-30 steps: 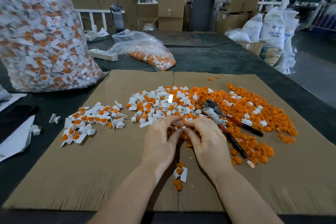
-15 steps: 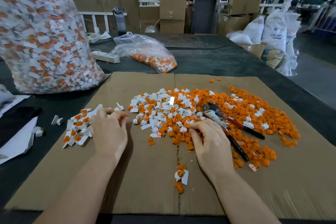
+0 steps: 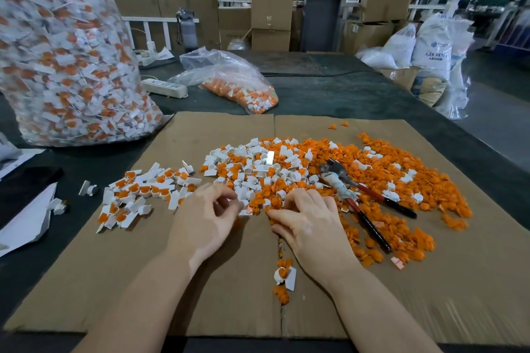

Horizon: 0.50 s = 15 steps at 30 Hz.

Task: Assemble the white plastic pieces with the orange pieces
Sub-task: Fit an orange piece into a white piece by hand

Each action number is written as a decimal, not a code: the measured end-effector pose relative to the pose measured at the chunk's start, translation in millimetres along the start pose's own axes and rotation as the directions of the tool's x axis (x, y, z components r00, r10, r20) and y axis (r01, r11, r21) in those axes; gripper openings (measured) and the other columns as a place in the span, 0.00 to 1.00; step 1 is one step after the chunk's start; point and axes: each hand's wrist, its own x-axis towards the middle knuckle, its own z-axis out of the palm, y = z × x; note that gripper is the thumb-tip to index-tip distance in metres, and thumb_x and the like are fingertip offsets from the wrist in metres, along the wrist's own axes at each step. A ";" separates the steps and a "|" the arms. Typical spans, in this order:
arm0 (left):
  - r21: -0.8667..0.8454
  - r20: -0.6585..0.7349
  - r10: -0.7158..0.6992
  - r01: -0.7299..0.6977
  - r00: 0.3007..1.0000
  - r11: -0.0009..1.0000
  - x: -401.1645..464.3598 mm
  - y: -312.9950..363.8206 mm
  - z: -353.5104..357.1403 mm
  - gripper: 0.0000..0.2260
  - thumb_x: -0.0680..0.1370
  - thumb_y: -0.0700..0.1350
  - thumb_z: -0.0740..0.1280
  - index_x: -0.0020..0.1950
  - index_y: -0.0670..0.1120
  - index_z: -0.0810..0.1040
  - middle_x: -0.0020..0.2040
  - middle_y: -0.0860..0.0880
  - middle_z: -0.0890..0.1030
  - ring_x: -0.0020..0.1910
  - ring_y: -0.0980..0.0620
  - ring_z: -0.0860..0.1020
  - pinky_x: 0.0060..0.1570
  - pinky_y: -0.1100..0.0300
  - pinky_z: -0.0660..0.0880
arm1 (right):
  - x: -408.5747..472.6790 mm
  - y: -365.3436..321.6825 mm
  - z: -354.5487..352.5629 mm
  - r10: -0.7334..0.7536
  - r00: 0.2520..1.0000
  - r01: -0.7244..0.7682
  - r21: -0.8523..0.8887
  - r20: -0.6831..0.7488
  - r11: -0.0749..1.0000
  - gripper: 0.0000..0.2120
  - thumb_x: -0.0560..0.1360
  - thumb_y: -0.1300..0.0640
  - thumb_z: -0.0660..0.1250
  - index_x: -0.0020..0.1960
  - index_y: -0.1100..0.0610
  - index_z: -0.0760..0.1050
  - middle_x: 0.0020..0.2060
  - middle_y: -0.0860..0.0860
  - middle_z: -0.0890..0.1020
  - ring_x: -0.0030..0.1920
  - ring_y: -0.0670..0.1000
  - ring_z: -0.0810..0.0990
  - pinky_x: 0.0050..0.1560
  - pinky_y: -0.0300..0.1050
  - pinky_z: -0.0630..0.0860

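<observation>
- One flat brown cardboard sheet (image 3: pixel 200 289) lies on the dark tabletop (image 3: pixel 344 94).
- Too many to count: loose small white plastic pieces (image 3: pixel 258 165) are heaped in the middle of the cardboard, toward its far edge.
- Too many to count: small orange plastic pieces (image 3: pixel 401 180) spread from the middle to the right edge.
- A smaller pile of joined white-and-orange pieces (image 3: pixel 143 189) sits near the left edge of the cardboard.
- One pair of red-and-black handled pliers (image 3: pixel 361 203) lies on the orange pile.
- Two clear plastic bags: a big full bag (image 3: pixel 66 60) at the far left of the tabletop, and a small bag (image 3: pixel 229 80) just past the far edge of the cardboard.
- One white power strip (image 3: pixel 165 88) lies between the bags.
- The left hand (image 3: pixel 205 223) has curled fingers at the near edge of the white heap; I cannot tell if it holds a piece.
- The right hand (image 3: pixel 309 223) has bent fingers reaching into the orange pieces; I cannot tell if it holds one.
</observation>
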 end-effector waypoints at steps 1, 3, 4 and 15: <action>0.007 0.053 0.015 -0.015 0.998 1.000 -1.2 -0.6 1.2 0.05 0.73 0.49 0.71 0.47 0.53 0.78 0.41 0.58 0.75 0.40 0.61 0.72 0.37 0.73 0.65 | 0.3 0.0 0.6 0.002 1.000 -0.002 0.004 0.004 1.000 0.07 0.66 0.54 0.77 0.43 0.51 0.83 0.39 0.51 0.77 0.41 0.53 0.76 0.39 0.49 0.73; 0.032 0.151 0.026 -0.031 0.988 0.999 -1.8 -1.6 2.1 0.06 0.73 0.51 0.71 0.48 0.54 0.77 0.42 0.59 0.75 0.41 0.62 0.72 0.38 0.74 0.65 | 0.8 0.4 1.5 0.009 1.000 -0.009 0.029 0.005 1.000 0.07 0.65 0.55 0.77 0.42 0.52 0.82 0.40 0.51 0.77 0.41 0.53 0.76 0.39 0.49 0.73; 0.035 0.187 0.024 -0.031 0.982 0.999 -1.4 -1.7 2.2 0.06 0.73 0.50 0.71 0.49 0.55 0.77 0.42 0.59 0.74 0.41 0.63 0.72 0.38 0.75 0.65 | 0.8 0.8 1.6 0.015 1.000 -0.015 0.045 0.003 0.999 0.07 0.65 0.55 0.78 0.42 0.53 0.82 0.40 0.51 0.77 0.41 0.53 0.76 0.39 0.49 0.72; -0.129 0.088 -0.053 0.064 0.995 0.990 8.9 3.6 8.1 0.05 0.75 0.44 0.69 0.45 0.54 0.79 0.46 0.55 0.77 0.46 0.58 0.73 0.40 0.75 0.64 | -0.6 3.4 -1.4 0.140 0.988 -0.123 0.224 -0.062 0.967 0.05 0.70 0.62 0.73 0.44 0.59 0.78 0.41 0.52 0.79 0.44 0.54 0.77 0.44 0.52 0.76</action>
